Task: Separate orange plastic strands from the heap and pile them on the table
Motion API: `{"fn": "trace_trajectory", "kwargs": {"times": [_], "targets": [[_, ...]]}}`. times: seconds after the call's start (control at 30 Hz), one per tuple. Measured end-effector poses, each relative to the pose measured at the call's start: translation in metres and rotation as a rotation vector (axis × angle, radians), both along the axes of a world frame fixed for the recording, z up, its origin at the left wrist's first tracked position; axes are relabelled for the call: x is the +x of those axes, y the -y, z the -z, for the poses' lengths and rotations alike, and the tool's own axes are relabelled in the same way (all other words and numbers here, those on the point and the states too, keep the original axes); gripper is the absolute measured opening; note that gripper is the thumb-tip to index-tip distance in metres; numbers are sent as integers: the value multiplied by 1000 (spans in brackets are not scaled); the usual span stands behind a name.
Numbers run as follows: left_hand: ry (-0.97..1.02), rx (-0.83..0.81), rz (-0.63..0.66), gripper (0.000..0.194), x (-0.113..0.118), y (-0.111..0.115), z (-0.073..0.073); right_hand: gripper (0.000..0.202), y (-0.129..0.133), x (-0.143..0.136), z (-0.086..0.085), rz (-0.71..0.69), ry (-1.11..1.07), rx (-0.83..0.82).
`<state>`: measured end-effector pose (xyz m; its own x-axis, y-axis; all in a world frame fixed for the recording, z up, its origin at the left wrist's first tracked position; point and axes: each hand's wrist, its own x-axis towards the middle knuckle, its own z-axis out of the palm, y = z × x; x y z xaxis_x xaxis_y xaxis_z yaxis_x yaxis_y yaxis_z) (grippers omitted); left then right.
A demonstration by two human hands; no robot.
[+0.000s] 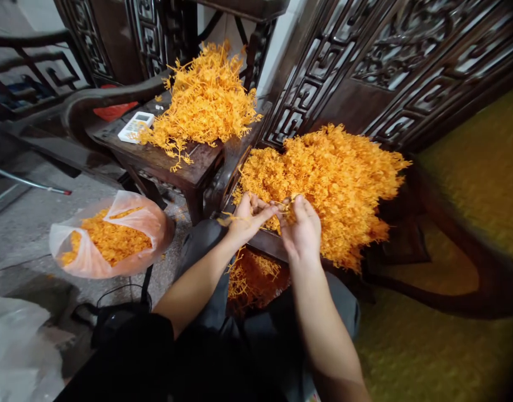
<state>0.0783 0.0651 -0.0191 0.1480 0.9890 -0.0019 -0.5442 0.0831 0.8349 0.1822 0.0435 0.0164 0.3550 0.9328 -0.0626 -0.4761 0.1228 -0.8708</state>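
Observation:
My left hand (248,219) is closed in a pinch on a thin orange branching sprig, whose stem sticks out to the left past the wrist. Close beside it, my right hand (302,228) pinches a small orange piece with thumb and fingers. The fingertips of both hands nearly meet, and fine detail between them is too small to make out. Just beyond the hands, a big heap of orange branching sprigs (327,173) covers a dark wooden seat. Between my knees, more loose orange sprigs (248,276) lie in a reddish bag or container, partly hidden by my arms.
A side table (197,167) at the left bears another orange pile (210,100) and a white keypad device (136,127). On the floor stands a plastic bag (114,265) of orange pieces. Carved wooden panels (344,95) rise behind; a black strapped bag (114,318) lies left.

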Motion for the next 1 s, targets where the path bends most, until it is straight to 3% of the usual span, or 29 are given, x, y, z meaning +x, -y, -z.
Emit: {"fn": "trace_trajectory", "kwargs": {"times": [0.13, 0.23, 0.43, 0.6, 0.7, 0.8, 1.0], "targets": [[-19, 81, 85, 69, 3, -1, 13, 44, 3, -8, 6, 4, 21, 33], [-22, 87, 140, 67, 2, 0, 13, 46, 5, -12, 11, 27, 65, 45], [-4, 91, 161, 64, 4, 12, -4, 37, -9, 2, 24, 259, 588, 162], [-23, 78, 144, 58, -6, 13, -6, 51, -31, 53, 33, 419, 283, 116], [-103, 83, 94, 61, -9, 5, 1, 51, -20, 64, 28, 248, 180, 96], [-151, 96, 90, 64, -6, -1, 5, 47, -3, 49, 21, 56, 130, 95], [-135, 27, 84, 65, -4, 4, 5, 41, 4, 19, 26, 23, 239, 151]]}}
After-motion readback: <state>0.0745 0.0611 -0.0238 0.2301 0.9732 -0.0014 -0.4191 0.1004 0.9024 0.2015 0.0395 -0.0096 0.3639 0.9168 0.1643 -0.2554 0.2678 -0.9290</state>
